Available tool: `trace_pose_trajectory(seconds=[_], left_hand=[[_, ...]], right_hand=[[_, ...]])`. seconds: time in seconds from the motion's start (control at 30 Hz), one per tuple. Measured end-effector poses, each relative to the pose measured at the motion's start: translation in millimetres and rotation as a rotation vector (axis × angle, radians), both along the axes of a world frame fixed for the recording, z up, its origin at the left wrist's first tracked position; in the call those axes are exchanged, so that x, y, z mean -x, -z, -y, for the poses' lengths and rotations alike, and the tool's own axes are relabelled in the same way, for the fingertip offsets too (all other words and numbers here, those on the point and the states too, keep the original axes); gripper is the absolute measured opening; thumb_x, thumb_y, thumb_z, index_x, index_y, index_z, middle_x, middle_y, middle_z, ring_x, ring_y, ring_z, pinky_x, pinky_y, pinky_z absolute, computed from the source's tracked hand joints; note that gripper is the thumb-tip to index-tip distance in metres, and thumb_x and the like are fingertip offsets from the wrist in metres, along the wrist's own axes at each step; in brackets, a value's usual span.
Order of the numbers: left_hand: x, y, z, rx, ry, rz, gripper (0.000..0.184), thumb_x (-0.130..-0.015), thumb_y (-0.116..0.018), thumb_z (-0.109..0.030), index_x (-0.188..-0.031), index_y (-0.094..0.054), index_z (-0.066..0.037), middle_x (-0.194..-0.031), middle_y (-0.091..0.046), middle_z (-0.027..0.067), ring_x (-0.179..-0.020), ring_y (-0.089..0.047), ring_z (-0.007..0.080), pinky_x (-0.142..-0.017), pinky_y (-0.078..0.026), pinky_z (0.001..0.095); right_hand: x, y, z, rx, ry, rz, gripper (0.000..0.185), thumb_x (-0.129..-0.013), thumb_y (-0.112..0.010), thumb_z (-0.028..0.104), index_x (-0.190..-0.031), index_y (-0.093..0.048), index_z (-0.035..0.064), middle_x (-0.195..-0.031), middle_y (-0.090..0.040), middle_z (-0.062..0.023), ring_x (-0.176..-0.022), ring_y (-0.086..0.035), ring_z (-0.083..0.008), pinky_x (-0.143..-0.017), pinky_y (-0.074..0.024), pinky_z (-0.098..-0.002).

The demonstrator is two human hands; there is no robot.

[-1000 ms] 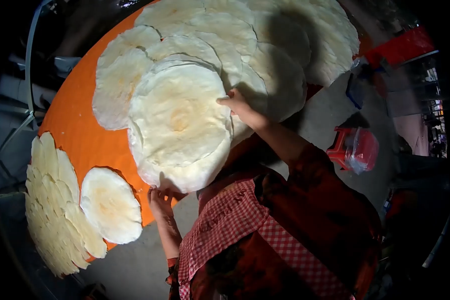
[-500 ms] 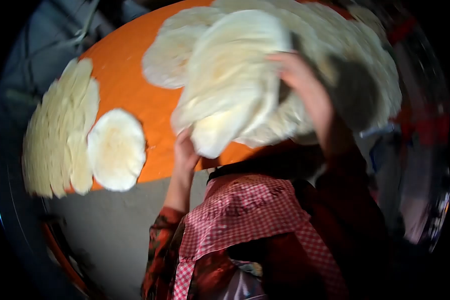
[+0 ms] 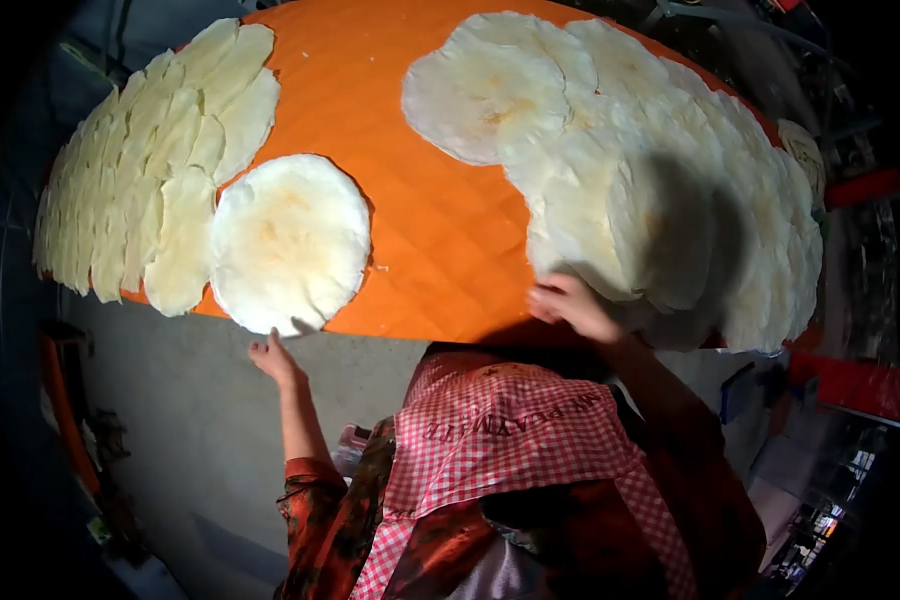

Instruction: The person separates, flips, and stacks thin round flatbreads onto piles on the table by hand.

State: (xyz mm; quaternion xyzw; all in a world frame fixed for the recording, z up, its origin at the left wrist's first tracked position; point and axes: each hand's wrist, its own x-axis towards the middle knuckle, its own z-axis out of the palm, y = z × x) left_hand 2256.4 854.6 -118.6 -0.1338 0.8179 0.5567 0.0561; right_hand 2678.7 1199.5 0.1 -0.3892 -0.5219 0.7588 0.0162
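A pale round flatbread [image 3: 290, 240] lies flat near the table's front edge, left of centre. Just below its lower rim is my left hand [image 3: 273, 358], a fingertip at or close to the bread's edge and the fingers apart. My right hand [image 3: 575, 308] hovers by the lower edge of the right-hand spread of overlapping flatbreads [image 3: 610, 200]. Its fingers are loosely bent and slightly blurred, with nothing visible in them. A dark shadow falls across that spread.
Rows of overlapping, yellowish flatbreads [image 3: 160, 170] cover the left end of the orange tablecloth [image 3: 420, 240]. A red box-like object [image 3: 850, 385] stands beyond the right end. Grey floor [image 3: 200, 420] shows below the front edge, and a checked apron [image 3: 510, 430] is against the table.
The flatbread that both hands held up over the middle is no longer in them. My hands have moved apart, the left beside the round flatbread. The view has shifted.
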Motion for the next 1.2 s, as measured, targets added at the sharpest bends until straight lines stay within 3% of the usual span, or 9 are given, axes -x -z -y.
trace_pose_trajectory(seconds=[0.17,0.37,0.5,0.6,0.73,0.8,0.97,1.03,1.2], left_hand=[[60,-10,1,-0.272,0.034,0.330,0.070,-0.079,-0.067,-0.026,-0.134,-0.030,-0.005,-0.124,-0.045,0.0174,-0.105,-0.049,0.0284,-0.083,-0.044,0.0426],[70,-18,-4,-0.336,0.013,0.363,0.037,-0.080,-0.066,-0.018,-0.108,-0.050,-0.001,-0.099,-0.057,0.0130,-0.088,-0.058,0.0262,-0.071,-0.049,0.0403],[64,-33,-10,-0.593,0.010,0.421,0.030,-0.083,-0.063,-0.010,-0.108,-0.052,0.002,-0.103,-0.059,0.0126,-0.091,-0.060,0.0257,-0.077,-0.051,0.0396],[24,-75,-42,-0.853,0.182,0.493,0.033,-0.084,-0.060,-0.004,-0.115,-0.051,0.001,-0.109,-0.060,0.0132,-0.098,-0.060,0.0230,-0.082,-0.052,0.0388],[-46,-69,-67,-0.672,0.240,0.657,0.036,-0.085,-0.061,-0.008,-0.117,-0.045,-0.004,-0.107,-0.058,0.0082,-0.092,-0.059,0.0208,-0.076,-0.052,0.0337],[-40,-65,-81,-0.602,0.250,0.408,0.039,-0.086,-0.060,-0.010,-0.120,-0.042,-0.002,-0.110,-0.055,0.0087,-0.098,-0.056,0.0188,-0.081,-0.049,0.0319],[-14,-41,-105,-0.376,0.448,0.351,0.045,-0.087,-0.056,-0.008,-0.127,-0.037,-0.001,-0.118,-0.051,0.0116,-0.110,-0.047,0.0215,-0.093,-0.039,0.0346],[-21,-46,-117,-0.466,0.440,0.323,0.045,-0.086,-0.053,-0.004,-0.127,-0.036,0.000,-0.124,-0.049,0.0133,-0.112,-0.048,0.0233,-0.094,-0.041,0.0375],[-10,-45,-122,-0.182,0.417,0.317,0.043,-0.085,-0.059,-0.006,-0.123,-0.040,0.001,-0.115,-0.055,0.0128,-0.101,-0.054,0.0209,-0.087,-0.045,0.0327]], right_hand=[[241,109,9,-0.631,0.025,-0.010,0.030,-0.078,-0.071,0.018,-0.097,-0.057,-0.0008,-0.090,-0.063,-0.0085,-0.077,-0.060,-0.0165,-0.066,-0.0502,-0.0292],[368,70,36,-0.452,0.084,0.219,0.040,-0.072,-0.074,0.012,-0.102,-0.058,-0.0079,-0.096,-0.066,-0.0166,-0.085,-0.065,-0.0243,-0.070,-0.0520,-0.0347],[368,86,6,0.268,0.067,-0.161,0.039,-0.068,-0.071,0.006,-0.101,-0.059,-0.0098,-0.096,-0.065,-0.0194,-0.083,-0.065,-0.0281,-0.070,-0.0528,-0.0360],[342,40,-24,0.123,0.093,-0.226,0.042,-0.069,-0.068,0.005,-0.106,-0.057,-0.0105,-0.099,-0.064,-0.0173,-0.088,-0.063,-0.0258,-0.082,-0.0494,-0.0357],[263,15,-74,0.229,0.138,-0.251,0.046,-0.081,-0.059,0.012,-0.121,-0.050,-0.0083,-0.114,-0.060,-0.0190,-0.102,-0.060,-0.0283,-0.094,-0.0446,-0.0402],[232,41,-80,0.386,0.268,-0.149,0.046,-0.084,-0.061,0.020,-0.122,-0.051,-0.0048,-0.115,-0.060,-0.0176,-0.101,-0.060,-0.0260,-0.092,-0.0447,-0.0390],[243,110,-64,-0.313,0.456,0.211,0.046,-0.073,-0.076,0.026,-0.101,-0.062,-0.0072,-0.090,-0.067,-0.0143,-0.075,-0.065,-0.0221,-0.067,-0.0529,-0.0356],[249,83,-54,-0.557,0.434,0.465,0.056,-0.066,-0.078,0.040,-0.095,-0.064,-0.0066,-0.086,-0.068,-0.0160,-0.079,-0.067,-0.0265,-0.070,-0.0528,-0.0376],[243,70,-60,-0.454,0.336,0.471,0.065,-0.070,-0.071,0.052,-0.101,-0.063,-0.0042,-0.094,-0.067,-0.0183,-0.085,-0.066,-0.0301,-0.076,-0.0513,-0.0378]])
